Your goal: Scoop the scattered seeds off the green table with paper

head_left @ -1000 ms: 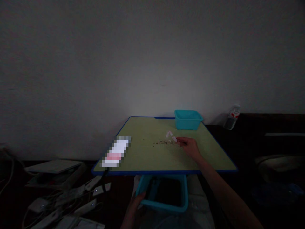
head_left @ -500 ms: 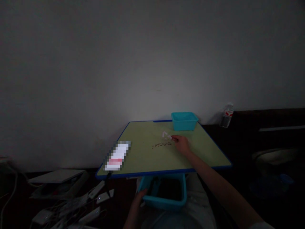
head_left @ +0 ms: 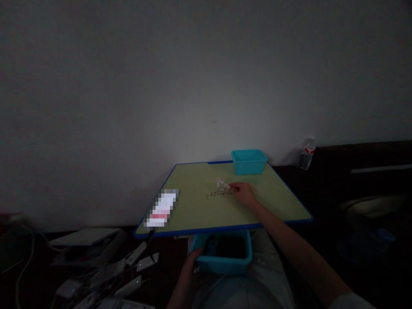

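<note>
My right hand [head_left: 243,193] reached out over the middle of the table [head_left: 189,216], thumb and fingertips pinched together on one end of a small, pale, partly see-through piece [head_left: 222,184], whose bent free end pointed away to the left. Just nearer to me than that piece, a scatter of small dark bits [head_left: 219,194] lay in a loose strip on the greenish tabletop, its right end running up to my fingers; I could not tell whether the piece touched the surface. Down at my lap, below the table's blue near edge, my left hand [head_left: 193,257] gripped the left rim of the lower tub [head_left: 222,265], a blue one with a dark inside whose contents were too dim to make out. The upper tub [head_left: 249,167], also blue, stood upright at the far right corner of the table, near the wall [head_left: 206,94]. A phone [head_left: 161,209], its screen blurred into blocks, sat at the left edge, and a bottle [head_left: 307,155] leaned beyond the table's right side.
</note>
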